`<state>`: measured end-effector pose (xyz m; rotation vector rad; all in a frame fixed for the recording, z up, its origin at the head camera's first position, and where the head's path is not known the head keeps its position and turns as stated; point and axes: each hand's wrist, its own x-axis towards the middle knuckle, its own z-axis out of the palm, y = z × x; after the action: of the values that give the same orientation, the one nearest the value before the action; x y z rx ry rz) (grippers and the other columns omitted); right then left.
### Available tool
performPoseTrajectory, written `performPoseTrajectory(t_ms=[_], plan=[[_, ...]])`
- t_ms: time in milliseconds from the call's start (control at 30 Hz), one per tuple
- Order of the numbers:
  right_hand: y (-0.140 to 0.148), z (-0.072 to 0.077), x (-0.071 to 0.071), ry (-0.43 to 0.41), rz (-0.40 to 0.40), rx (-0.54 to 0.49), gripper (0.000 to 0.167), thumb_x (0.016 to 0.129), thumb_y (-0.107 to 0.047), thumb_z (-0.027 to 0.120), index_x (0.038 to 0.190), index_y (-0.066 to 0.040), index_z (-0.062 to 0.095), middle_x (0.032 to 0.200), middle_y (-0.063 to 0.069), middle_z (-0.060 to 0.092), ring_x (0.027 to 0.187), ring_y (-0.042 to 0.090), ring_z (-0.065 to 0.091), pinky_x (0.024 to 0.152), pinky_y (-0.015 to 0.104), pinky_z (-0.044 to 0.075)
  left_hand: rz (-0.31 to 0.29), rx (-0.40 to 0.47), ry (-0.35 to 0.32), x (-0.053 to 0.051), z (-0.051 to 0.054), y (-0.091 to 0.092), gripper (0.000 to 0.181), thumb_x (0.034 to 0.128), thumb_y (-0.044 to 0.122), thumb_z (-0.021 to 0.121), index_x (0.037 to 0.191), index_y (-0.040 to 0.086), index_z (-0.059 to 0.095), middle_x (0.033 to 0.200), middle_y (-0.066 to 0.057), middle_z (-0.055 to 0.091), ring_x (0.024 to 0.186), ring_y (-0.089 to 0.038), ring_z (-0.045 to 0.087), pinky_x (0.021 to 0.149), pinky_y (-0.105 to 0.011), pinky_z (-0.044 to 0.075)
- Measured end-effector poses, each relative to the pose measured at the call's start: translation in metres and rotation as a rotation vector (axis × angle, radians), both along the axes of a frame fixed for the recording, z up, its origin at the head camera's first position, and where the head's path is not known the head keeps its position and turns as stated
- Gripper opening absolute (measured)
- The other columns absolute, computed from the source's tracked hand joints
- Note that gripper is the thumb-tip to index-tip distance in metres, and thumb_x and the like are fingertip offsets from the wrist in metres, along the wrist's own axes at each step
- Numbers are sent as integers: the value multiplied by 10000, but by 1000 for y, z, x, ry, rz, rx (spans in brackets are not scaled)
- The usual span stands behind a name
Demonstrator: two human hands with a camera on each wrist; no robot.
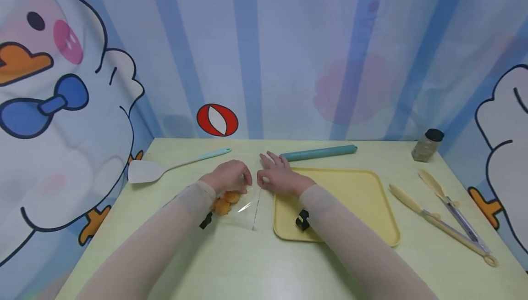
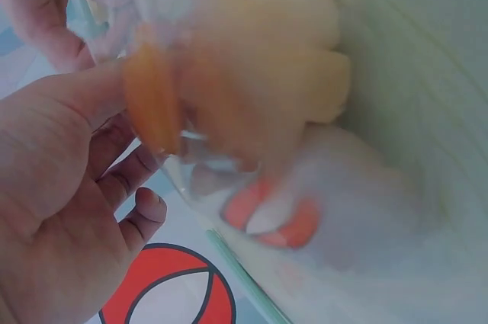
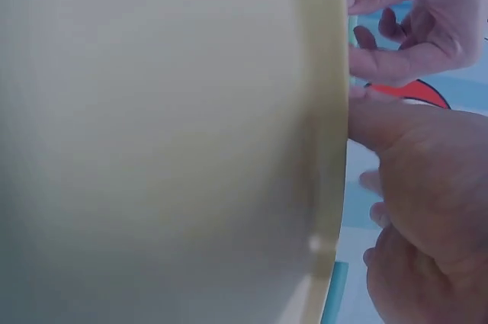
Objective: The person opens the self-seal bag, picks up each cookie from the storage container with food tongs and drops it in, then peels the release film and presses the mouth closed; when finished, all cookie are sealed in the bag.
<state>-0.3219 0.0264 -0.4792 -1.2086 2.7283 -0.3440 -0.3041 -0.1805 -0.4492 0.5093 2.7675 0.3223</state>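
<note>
A clear zip bag (image 1: 243, 219) lies on the table with several golden-brown, nugget-like pieces (image 1: 223, 206) inside. My left hand (image 1: 229, 176) pinches the bag near its far edge, close to its opening. Right beside it, my right hand (image 1: 284, 180) pinches the far end of the bag's zip strip between thumb and index finger, the other fingers spread. In the left wrist view the bag's film and the blurred pieces (image 2: 297, 80) cover the left fingertips. The tray's rim hides the right fingertips in the right wrist view.
A yellow tray (image 1: 354, 203) lies under the right forearm. Behind it is a teal stick-like tool (image 1: 319, 152). A white-headed spatula (image 1: 146, 171) rests at the left. Tongs (image 1: 441, 226) and a black-lidded jar (image 1: 427, 145) stand on the right. A printed curtain (image 1: 284, 52) backs the table.
</note>
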Motion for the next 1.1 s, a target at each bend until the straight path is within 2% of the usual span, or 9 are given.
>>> performPoseTrajectory(t_ms=[167,367,667,867,1100], plan=[[1,-2,-4,-3,-15,-37,84,1018,-317,669,934,-309,660,1708,190,217,1589,466,69,1206,701,146,-9,-4,9,-1,-2,-2,164,826,200,888,973,213,815,1024,57,743,1006,-178,606,1006,-389,522],[1,-1,0,-23,-6,-8,139,1038,-276,636,899,-273,625,1692,234,228,1603,427,34,1229,673,93,-29,-2,28,-3,-5,-3,160,835,221,882,980,227,813,1047,64,744,1011,-171,608,1011,-398,519],[7,5,12,-19,33,-44,99,1071,-209,570,1007,-182,641,1657,226,325,1601,408,107,1246,656,82,-41,7,31,-4,-7,-3,165,844,214,874,996,226,809,1052,70,752,1008,-164,623,1000,-386,523],[9,6,23,-6,18,-26,87,1069,-197,571,1004,-164,619,1651,219,342,1592,411,147,1240,653,122,-25,-5,24,-3,-10,-6,144,844,231,875,968,256,805,1043,79,739,986,-163,605,972,-386,527],[20,14,37,-15,-7,-40,93,1069,-173,566,998,-165,627,1649,221,344,1588,410,164,1228,649,147,0,6,1,-3,-8,-6,127,850,234,870,947,270,797,1068,71,732,1019,-176,592,996,-397,518]])
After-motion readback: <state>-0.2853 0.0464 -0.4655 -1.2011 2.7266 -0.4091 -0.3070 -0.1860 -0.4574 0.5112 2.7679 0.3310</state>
